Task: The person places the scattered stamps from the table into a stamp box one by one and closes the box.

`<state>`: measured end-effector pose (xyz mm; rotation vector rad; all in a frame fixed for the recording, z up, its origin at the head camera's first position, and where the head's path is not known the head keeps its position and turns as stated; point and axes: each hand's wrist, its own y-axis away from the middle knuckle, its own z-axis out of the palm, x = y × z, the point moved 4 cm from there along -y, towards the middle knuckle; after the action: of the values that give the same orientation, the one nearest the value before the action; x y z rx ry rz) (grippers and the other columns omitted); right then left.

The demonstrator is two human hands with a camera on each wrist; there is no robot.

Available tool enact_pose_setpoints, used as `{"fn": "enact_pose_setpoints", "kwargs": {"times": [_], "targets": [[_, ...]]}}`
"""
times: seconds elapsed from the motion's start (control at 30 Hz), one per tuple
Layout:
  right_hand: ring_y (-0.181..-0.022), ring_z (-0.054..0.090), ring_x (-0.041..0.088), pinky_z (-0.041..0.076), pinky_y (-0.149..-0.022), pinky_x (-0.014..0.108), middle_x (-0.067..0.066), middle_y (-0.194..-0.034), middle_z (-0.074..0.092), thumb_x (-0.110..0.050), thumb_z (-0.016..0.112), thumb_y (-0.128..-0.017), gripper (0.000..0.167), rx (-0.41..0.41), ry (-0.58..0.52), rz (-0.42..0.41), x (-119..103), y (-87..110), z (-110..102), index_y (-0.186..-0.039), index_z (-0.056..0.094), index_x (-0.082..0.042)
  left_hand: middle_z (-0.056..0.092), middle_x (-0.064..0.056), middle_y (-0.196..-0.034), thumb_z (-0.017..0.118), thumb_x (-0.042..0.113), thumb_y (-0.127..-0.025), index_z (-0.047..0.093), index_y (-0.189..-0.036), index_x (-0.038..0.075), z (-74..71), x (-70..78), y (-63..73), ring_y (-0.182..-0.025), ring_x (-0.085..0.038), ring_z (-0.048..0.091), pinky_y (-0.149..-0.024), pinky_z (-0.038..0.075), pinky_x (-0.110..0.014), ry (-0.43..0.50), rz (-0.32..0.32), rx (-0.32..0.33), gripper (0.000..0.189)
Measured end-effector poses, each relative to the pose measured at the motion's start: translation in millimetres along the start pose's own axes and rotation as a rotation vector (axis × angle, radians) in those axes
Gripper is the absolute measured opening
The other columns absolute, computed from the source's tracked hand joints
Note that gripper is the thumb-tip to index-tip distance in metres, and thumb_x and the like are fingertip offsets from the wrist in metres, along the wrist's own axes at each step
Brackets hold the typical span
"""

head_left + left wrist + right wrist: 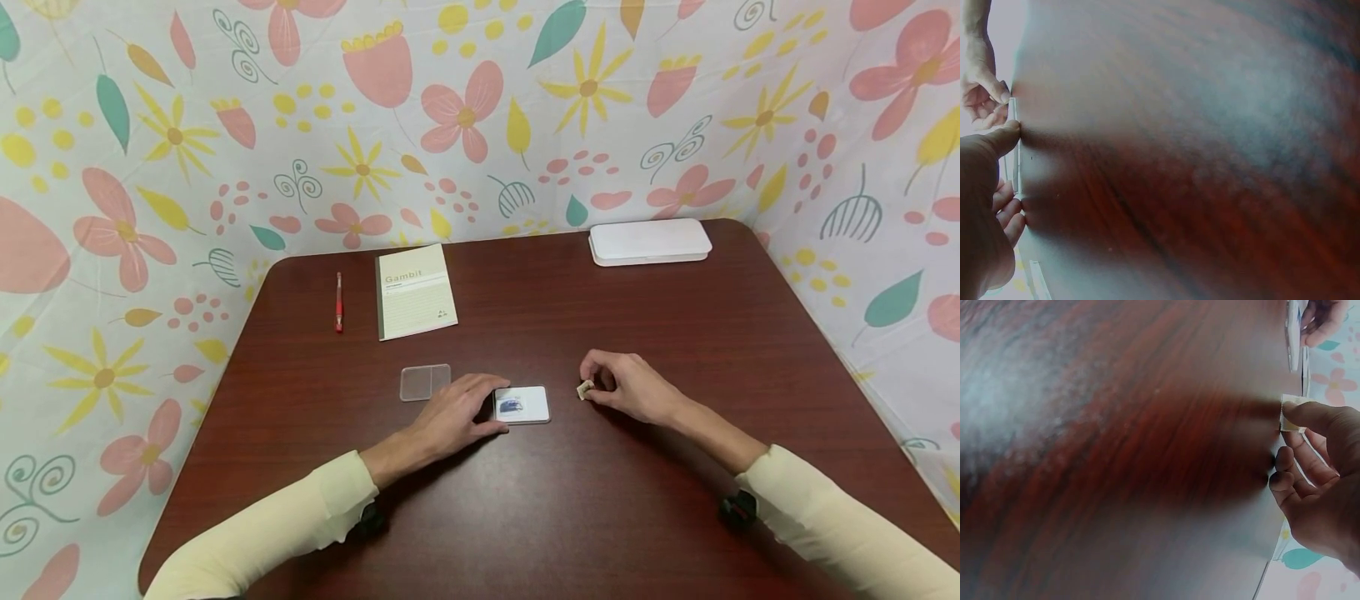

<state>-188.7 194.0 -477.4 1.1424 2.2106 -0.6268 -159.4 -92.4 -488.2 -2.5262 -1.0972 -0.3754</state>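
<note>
My left hand (459, 410) grips the left end of a small flat clear case (537, 406) on the table, thumb at the near edge and fingers at the far edge. White backing fills this case, and a stamp with a dark blue picture (511, 406) lies on its left part. To the right, my right hand (633, 387) pinches a small cream postage stamp (584, 389) between thumb and fingers, close over the table. Its toothed edge shows in the right wrist view, where the thumb (1319, 415) covers part of it. Beyond my left hand lies a clear plastic lid (417, 383).
A cream notebook (417, 300) lies towards the back of the brown table (510, 517), with a red pen (339, 304) to its left. At the back right sits a white pencil case (649, 242). Flower-patterned cloth (465, 175) hangs behind and at both sides.
</note>
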Motion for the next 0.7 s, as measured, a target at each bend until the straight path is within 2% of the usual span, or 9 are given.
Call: {"fn": "enact_pose_setpoints", "kwargs": {"times": [0.17, 0.33, 0.53, 0.7], "targets": [[-0.064, 0.053, 0.008, 0.044, -0.056, 0.023, -0.008, -0.076, 0.063, 0.008, 0.085, -0.085, 0.03, 0.0, -0.039, 0.022, 0.9, -0.4, -1.7, -0.097, 0.066, -0.013, 0.067, -0.003, -0.139, 0.088, 0.039, -0.089, 0.063, -0.142, 0.012, -1.0, 0.9, 0.1, -0.131, -0.02, 0.062, -0.103, 0.054, -0.042, 0.001, -0.009, -0.004, 0.064], [-0.071, 0.059, 0.01, 0.048, -0.064, 0.023, -0.007, -0.083, 0.069, 0.006, 0.083, -0.087, 0.026, -0.016, -0.052, 0.042, 0.1, 0.2, -4.3, -0.101, 0.071, -0.012, 0.067, -0.003, -0.139, 0.089, 0.039, -0.089, 0.064, -0.141, 0.011, -0.5, 1.0, 0.1, -0.13, -0.02, 0.062, -0.102, 0.054, -0.042, -0.004, -0.008, -0.002, 0.065], [-0.081, 0.067, 0.013, 0.056, -0.075, 0.032, 0.0, -0.089, 0.076, 0.006, 0.082, -0.088, 0.021, -0.036, -0.05, 0.068, -1.8, 0.4, -7.2, -0.102, 0.075, -0.008, 0.067, -0.002, -0.14, 0.089, 0.039, -0.089, 0.064, -0.142, 0.012, -0.5, 0.6, 0.7, -0.131, -0.02, 0.062, -0.103, 0.054, -0.042, 0.003, -0.015, -0.005, 0.065], [-0.085, 0.071, 0.015, 0.058, -0.08, 0.037, 0.004, -0.09, 0.078, 0.006, 0.082, -0.088, 0.021, -0.047, -0.043, 0.066, -1.8, -0.8, -8.8, -0.103, 0.076, -0.007, 0.067, -0.002, -0.139, 0.088, 0.04, -0.089, 0.063, -0.142, 0.013, -1.1, 0.9, 0.5, -0.131, -0.02, 0.062, -0.103, 0.054, -0.041, -0.003, -0.012, -0.006, 0.065]]}}
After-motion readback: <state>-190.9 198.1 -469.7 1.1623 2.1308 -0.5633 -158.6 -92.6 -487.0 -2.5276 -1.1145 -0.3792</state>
